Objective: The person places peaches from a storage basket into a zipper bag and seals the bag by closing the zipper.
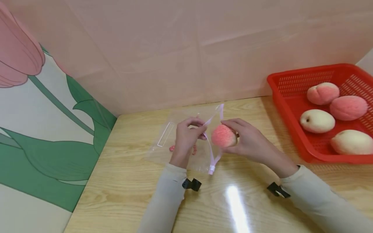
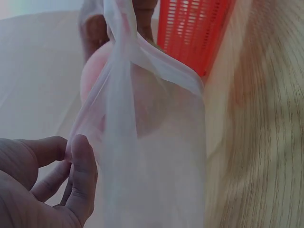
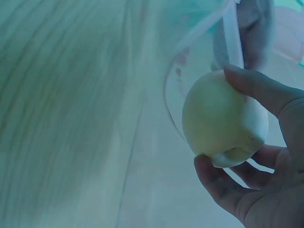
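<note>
A clear plastic zip bag [image 1: 166,152] with a pink-lilac zip edge and red print lies on the table, its mouth spread apart toward the right. My left hand [image 1: 187,134] pinches one edge of that mouth between thumb and fingers; the left wrist view shows the pinch [image 2: 71,152] up close. In my right hand [image 1: 250,139] is a pink and cream peach [image 1: 223,136], gripped between thumb and fingers at the bag's mouth. The right wrist view shows the peach's pale side [image 3: 223,118] and stem hollow. A white slider [image 1: 211,168] sits at the zip's near end.
A red plastic basket [image 1: 291,129] stands at the right, with several peaches in it, some pink [image 1: 348,107] and some cream [image 1: 317,121]. The wooden table [image 1: 122,194] meets a pinkish covered wall behind and a flower-patterned panel [image 1: 58,155] at left.
</note>
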`<move>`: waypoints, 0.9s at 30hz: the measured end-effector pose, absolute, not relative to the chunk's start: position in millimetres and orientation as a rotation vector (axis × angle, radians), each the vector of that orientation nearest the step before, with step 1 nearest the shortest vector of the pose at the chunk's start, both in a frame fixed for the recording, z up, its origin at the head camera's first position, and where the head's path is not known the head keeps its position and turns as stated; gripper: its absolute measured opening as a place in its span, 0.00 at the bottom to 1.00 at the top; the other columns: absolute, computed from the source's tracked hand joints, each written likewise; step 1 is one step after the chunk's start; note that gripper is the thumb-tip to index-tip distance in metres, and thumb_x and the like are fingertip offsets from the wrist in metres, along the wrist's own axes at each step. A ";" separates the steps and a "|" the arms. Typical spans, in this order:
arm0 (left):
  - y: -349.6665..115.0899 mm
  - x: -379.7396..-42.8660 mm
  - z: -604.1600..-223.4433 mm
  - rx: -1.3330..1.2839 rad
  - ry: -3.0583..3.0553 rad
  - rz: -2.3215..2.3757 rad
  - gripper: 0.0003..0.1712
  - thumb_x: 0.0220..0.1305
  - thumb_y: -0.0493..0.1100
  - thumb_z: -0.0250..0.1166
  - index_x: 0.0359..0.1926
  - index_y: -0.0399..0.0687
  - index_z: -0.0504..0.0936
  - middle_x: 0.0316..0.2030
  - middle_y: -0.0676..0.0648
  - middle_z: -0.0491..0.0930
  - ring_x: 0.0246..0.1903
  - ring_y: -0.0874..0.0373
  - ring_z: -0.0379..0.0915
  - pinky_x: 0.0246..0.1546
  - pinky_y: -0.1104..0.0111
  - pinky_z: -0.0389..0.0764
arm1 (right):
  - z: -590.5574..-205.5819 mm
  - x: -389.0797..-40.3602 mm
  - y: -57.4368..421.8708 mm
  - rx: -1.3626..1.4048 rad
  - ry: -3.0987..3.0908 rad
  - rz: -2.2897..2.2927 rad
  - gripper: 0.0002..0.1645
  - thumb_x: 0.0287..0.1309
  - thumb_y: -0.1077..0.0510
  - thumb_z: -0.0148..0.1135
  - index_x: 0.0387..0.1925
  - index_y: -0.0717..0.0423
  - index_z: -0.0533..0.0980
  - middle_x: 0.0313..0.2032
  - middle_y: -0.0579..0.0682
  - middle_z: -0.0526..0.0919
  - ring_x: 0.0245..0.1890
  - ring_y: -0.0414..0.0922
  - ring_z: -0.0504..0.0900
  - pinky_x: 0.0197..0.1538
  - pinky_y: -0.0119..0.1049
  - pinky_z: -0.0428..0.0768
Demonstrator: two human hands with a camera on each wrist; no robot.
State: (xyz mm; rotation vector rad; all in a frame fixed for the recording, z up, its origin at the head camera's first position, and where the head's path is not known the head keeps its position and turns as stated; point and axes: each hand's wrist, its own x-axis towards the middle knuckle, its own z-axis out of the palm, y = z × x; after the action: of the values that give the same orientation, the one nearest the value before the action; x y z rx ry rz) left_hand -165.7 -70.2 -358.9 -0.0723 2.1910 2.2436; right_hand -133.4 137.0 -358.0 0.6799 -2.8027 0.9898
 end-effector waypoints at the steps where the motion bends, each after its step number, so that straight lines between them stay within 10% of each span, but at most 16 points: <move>1: -70.0 -165.5 -359.4 -0.064 2.192 2.238 0.08 0.57 0.25 0.68 0.40 0.28 0.83 0.29 0.49 0.76 0.15 0.63 0.76 0.21 0.71 0.86 | -359.8 -134.4 133.5 0.689 -2.796 0.989 0.51 0.39 0.53 0.83 0.66 0.56 0.70 0.61 0.56 0.76 0.52 0.54 0.80 0.53 0.54 0.84; 27: -68.2 -161.0 -348.3 -0.196 2.290 2.272 0.06 0.53 0.24 0.69 0.33 0.32 0.86 0.32 0.39 0.84 0.17 0.60 0.77 0.22 0.69 0.87 | -382.4 -145.3 136.2 0.614 -2.946 0.793 0.49 0.41 0.50 0.79 0.66 0.59 0.70 0.61 0.65 0.74 0.58 0.64 0.74 0.59 0.64 0.78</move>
State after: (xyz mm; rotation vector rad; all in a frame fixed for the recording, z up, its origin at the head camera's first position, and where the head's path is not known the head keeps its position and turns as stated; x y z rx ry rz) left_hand -161.0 -68.2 -348.3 -0.1957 2.2902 2.2721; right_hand -145.3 136.2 -382.4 0.6141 -2.9465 0.7929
